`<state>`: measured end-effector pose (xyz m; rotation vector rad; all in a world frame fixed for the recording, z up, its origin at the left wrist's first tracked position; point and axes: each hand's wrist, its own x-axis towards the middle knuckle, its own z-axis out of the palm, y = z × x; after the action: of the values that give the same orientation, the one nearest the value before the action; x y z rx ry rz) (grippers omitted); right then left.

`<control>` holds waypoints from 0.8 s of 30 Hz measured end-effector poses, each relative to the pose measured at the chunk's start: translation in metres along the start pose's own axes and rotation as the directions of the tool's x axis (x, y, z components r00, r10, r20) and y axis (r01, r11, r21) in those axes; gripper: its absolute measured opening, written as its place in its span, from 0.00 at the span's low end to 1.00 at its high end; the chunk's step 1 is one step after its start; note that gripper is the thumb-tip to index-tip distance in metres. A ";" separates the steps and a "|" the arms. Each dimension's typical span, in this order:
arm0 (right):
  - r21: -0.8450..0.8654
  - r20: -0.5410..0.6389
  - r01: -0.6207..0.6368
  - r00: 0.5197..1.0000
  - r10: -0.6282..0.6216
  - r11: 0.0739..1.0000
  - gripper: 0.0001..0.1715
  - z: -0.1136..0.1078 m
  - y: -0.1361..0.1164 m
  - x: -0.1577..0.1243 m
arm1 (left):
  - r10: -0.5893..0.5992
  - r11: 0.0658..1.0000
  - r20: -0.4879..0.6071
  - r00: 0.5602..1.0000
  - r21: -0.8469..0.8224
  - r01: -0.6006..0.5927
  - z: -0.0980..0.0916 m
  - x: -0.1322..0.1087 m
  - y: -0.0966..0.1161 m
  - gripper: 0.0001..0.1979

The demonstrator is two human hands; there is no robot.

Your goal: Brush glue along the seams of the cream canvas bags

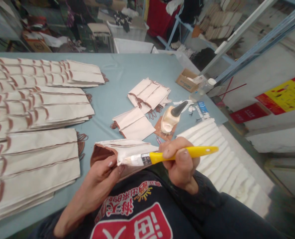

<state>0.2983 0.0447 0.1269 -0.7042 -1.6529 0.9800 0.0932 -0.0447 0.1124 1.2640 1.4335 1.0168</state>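
A cream fabric pouch with a brown lining (pixel 132 146) is pinched at its open edge by my left hand (pixel 101 182). My right hand (pixel 181 161) is closed around the yellow handle of a paintbrush (pixel 159 157). The white-coated bristles touch the pouch's edge close to my left fingertips. Just beyond my right hand, a cream plastic bottle with a dark pointed nozzle (pixel 171 119) stands on a brown patch. Past the held pouch lie a single similar piece (pixel 135 122) and a small pile of them (pixel 149 94).
Overlapping stacks of cream pieces with brown edging (pixel 43 156) cover the table's left side. White folded strips (pixel 219 162) lie in a row at the right. A small cardboard box (pixel 187 80) and a clear jar (pixel 207 88) stand near the far right edge of the blue-green table (pixel 122 71).
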 end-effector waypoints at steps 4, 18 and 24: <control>0.244 -0.130 -0.050 0.988 0.084 0.969 0.18 0.006 0.000 -0.002 | -0.141 0.975 0.026 0.990 -0.169 0.143 -0.002 0.002 0.001 0.14; -0.106 0.038 0.172 0.985 -0.169 0.979 0.16 0.014 0.023 0.002 | -0.338 0.695 0.233 0.912 -0.592 0.409 0.005 0.000 -0.012 0.21; 0.008 -0.073 0.109 0.991 -0.108 0.994 0.20 0.005 0.011 0.009 | -0.363 0.621 0.231 0.902 -0.662 0.420 0.006 0.003 -0.011 0.22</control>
<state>0.2909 0.0565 0.1216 -0.6285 -1.6034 0.8765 0.0963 -0.0432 0.0997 0.3854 1.0225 1.0406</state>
